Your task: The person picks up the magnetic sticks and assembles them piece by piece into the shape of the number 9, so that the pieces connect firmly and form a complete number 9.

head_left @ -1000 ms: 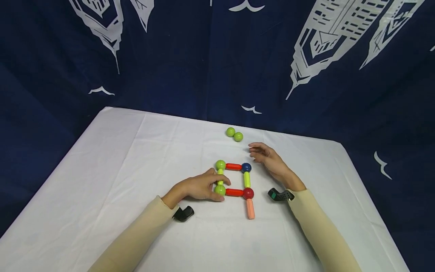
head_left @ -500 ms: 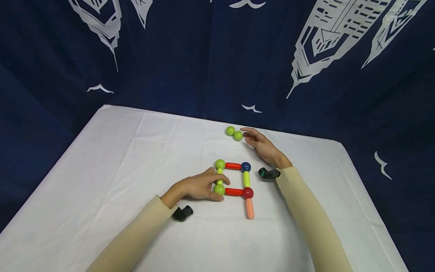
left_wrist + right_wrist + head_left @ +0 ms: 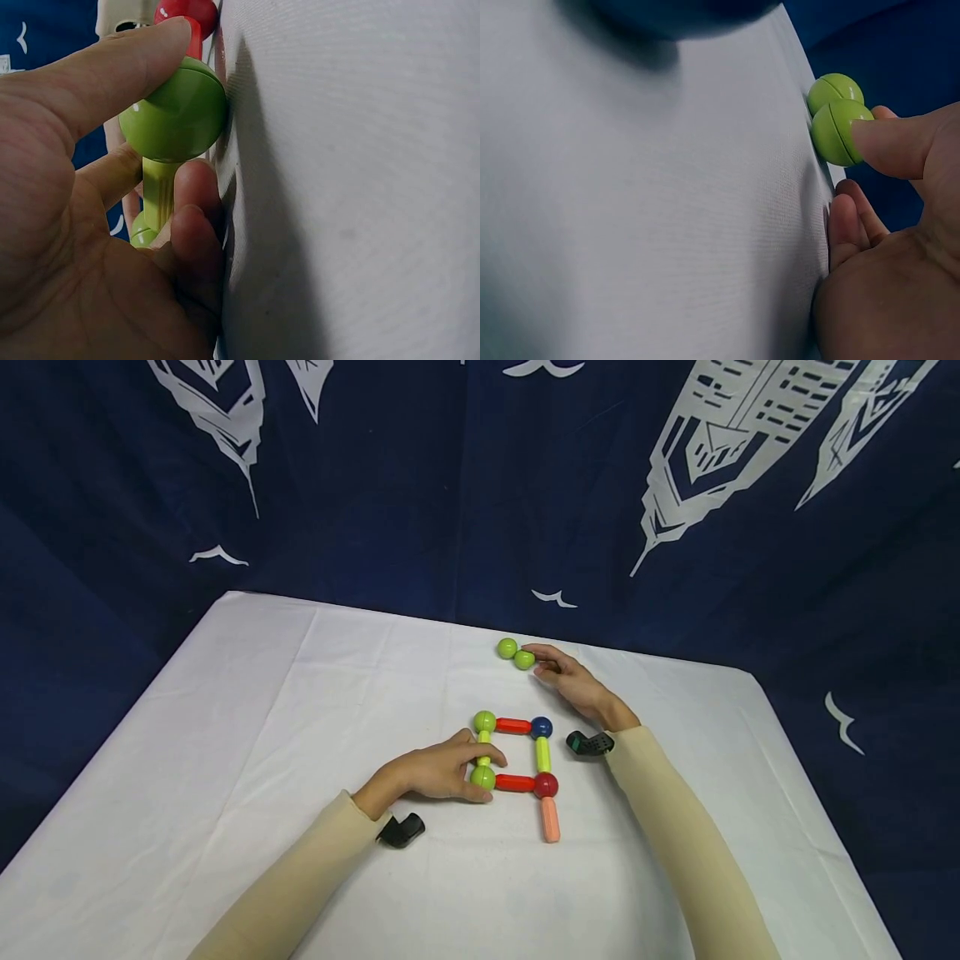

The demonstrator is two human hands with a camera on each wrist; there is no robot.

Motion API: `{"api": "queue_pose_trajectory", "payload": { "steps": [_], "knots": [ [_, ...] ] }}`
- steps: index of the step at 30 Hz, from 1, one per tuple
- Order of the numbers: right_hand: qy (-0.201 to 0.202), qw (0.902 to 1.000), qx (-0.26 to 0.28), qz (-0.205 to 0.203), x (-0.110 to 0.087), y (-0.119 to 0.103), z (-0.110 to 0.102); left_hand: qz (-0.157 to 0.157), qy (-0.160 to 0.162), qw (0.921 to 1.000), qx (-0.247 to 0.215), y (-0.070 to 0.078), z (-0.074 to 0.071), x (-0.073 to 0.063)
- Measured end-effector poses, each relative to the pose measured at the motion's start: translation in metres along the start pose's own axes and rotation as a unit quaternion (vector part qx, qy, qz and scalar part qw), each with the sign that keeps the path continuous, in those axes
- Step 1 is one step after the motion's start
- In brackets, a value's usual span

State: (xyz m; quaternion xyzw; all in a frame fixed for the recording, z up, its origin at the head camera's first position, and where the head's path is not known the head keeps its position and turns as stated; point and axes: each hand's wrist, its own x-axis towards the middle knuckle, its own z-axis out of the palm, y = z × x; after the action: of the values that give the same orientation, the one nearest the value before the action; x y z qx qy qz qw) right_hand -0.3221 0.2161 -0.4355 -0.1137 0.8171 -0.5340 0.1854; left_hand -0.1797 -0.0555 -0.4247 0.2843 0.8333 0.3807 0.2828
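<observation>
On the white table lies a square of toy building rods and balls. Its left side is a yellow-green rod (image 3: 157,191) between two green balls. The left hand (image 3: 442,767) grips the near-left green ball (image 3: 180,112), thumb on the ball and index finger across the rod. Red rods (image 3: 513,727) lead to a blue ball (image 3: 541,727) and a red ball (image 3: 546,785). At the back, the right hand (image 3: 576,683) pinches the nearer of two loose green balls (image 3: 838,133), thumb and index finger on either side. The other loose green ball (image 3: 507,648) sits against it.
A salmon rod (image 3: 551,820) sticks out from the red ball toward the near edge. The white cloth-covered table (image 3: 315,693) ends just behind the loose balls. A dark blue printed curtain (image 3: 420,527) hangs behind it.
The right hand has moved away from beside the blue ball, back and left to the loose green balls, its fingers now around the nearer one. The left hand has kept its place.
</observation>
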Motion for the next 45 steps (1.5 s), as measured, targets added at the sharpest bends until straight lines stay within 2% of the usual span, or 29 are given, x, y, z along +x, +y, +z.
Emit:
{"api": "queue_pose_trajectory", "payload": {
  "steps": [7, 12, 21, 28, 34, 39, 45],
  "knots": [
    [0.032, 0.9988, -0.038, 0.001, -0.002, 0.000, 0.002, 0.003, -0.003, 1.0000, 0.003, 0.001, -0.001, 0.002],
    [0.037, 0.9988, -0.033, -0.006, -0.002, 0.000, 0.004, 0.006, -0.002, 1.0000, 0.002, 0.000, -0.001, 0.003],
    [0.029, 0.9978, -0.046, -0.038, -0.002, -0.007, 0.012, 0.023, 0.029, 0.9993, 0.004, -0.001, -0.003, -0.001],
    [0.058, 0.9965, -0.054, -0.027, -0.007, -0.002, 0.009, 0.017, 0.049, 0.9987, 0.004, -0.001, -0.003, 0.002],
    [0.064, 0.9955, -0.066, -0.025, -0.029, 0.001, 0.005, 0.031, 0.084, 0.9960, 0.006, -0.004, -0.004, 0.004],
    [0.059, 0.9938, -0.092, -0.022, -0.060, 0.001, 0.001, 0.033, 0.094, 0.9949, 0.011, -0.005, -0.004, 0.005],
    [0.049, 0.9959, -0.074, -0.018, -0.101, -0.003, 0.002, 0.034, 0.121, 0.9920, 0.013, -0.005, -0.003, 0.004]
  ]
}}
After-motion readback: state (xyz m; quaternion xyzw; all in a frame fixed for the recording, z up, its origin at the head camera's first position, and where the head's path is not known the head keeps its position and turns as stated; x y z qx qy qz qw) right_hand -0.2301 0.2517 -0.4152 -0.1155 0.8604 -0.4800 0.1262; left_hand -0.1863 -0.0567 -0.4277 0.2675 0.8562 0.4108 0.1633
